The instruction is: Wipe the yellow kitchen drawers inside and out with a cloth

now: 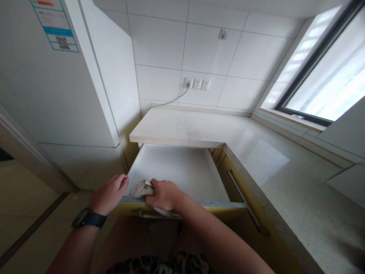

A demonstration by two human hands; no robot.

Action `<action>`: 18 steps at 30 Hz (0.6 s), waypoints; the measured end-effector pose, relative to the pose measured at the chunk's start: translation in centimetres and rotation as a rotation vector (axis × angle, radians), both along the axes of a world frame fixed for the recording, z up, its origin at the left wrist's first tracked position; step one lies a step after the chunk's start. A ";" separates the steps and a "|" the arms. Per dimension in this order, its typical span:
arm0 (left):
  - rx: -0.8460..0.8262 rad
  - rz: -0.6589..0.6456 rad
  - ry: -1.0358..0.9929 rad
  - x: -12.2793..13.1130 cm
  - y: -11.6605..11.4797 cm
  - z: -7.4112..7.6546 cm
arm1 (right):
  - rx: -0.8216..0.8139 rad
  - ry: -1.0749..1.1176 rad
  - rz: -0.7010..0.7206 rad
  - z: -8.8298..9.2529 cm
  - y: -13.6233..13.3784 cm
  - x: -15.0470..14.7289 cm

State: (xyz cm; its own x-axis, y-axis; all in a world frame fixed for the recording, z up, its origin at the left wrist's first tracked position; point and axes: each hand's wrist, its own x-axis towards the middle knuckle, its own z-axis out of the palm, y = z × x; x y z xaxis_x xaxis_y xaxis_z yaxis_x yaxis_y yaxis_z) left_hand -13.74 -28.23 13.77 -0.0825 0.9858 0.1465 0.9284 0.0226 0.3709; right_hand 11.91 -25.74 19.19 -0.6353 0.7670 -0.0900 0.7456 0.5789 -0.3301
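In the head view a white-lined drawer (176, 163) with a yellow front stands pulled out below the counter. My right hand (165, 194) is closed on a crumpled greyish-white cloth (142, 189), pressing it at the drawer's front left corner. Part of this cloth hangs over the front edge near the metal handle (159, 217). My left hand (110, 194), with a dark watch (89, 219) on the wrist, has its fingers curled at the top of the drawer's left side; the inner fingers are partly hidden.
A pale stone countertop (171, 123) runs above the drawer and turns along the right, over a yellow cabinet front with a long metal handle (246, 201). A tall white appliance (57, 87) stands at left. One cord (171, 102) runs from the wall sockets (197, 83).
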 end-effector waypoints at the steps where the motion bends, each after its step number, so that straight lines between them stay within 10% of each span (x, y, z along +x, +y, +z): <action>1: -0.038 0.021 -0.004 -0.1 -0.1 0.0 | 0.020 -0.008 -0.006 0.1 -0.2 1.1; 11: -0.174 0.093 0.009 0.3 -0.6 0.5 | -0.029 -0.120 -0.297 0.4 -0.8 17.0; 18: -0.045 0.075 -0.512 -1.0 0.4 -0.9 | 0.132 -0.206 -0.262 0.1 -1.6 10.6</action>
State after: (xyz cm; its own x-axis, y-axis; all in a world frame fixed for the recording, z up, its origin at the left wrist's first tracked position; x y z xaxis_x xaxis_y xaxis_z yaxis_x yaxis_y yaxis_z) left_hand -14.78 -27.84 12.88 -0.2027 0.9789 0.0261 0.6232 0.1084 0.7745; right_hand 22.55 -27.35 19.34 -0.3946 0.9149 -0.0851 0.9174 0.3872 -0.0921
